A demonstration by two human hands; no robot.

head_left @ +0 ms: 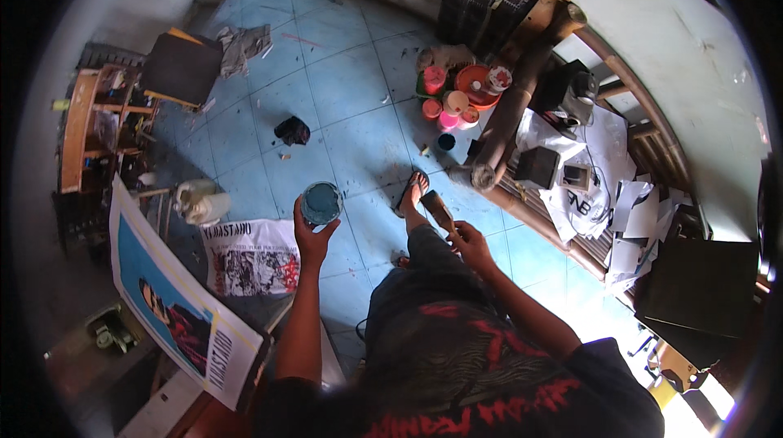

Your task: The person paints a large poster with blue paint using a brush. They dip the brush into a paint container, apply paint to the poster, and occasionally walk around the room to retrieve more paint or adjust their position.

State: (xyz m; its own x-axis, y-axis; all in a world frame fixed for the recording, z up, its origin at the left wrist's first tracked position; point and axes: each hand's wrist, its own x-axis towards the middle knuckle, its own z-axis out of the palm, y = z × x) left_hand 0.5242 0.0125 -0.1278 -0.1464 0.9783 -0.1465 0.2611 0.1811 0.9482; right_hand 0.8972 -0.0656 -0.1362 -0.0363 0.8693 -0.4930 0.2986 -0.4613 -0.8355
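My left hand (pixel 312 241) is wrapped round a round open tub of teal-blue paint (pixel 321 203), holding it above the tiled floor. The paint's surface shows inside the rim. My right hand (pixel 471 245) grips a flat brown tool (pixel 438 211), which looks like a wide brush, though its kind is not certain. Its broad end points away from me, above my sandalled foot (pixel 414 190). Tool and tub are apart, one on each side in front of me.
Several paint tubs (pixel 455 102) stand on the floor by a bamboo bench (pixel 522 210) at right, with papers and dark equipment on the bench. A printed poster (pixel 175 307) leans at left, near a printed cloth (pixel 253 258) and jugs (pixel 201 203). A black crumpled bag (pixel 292 131) lies ahead.
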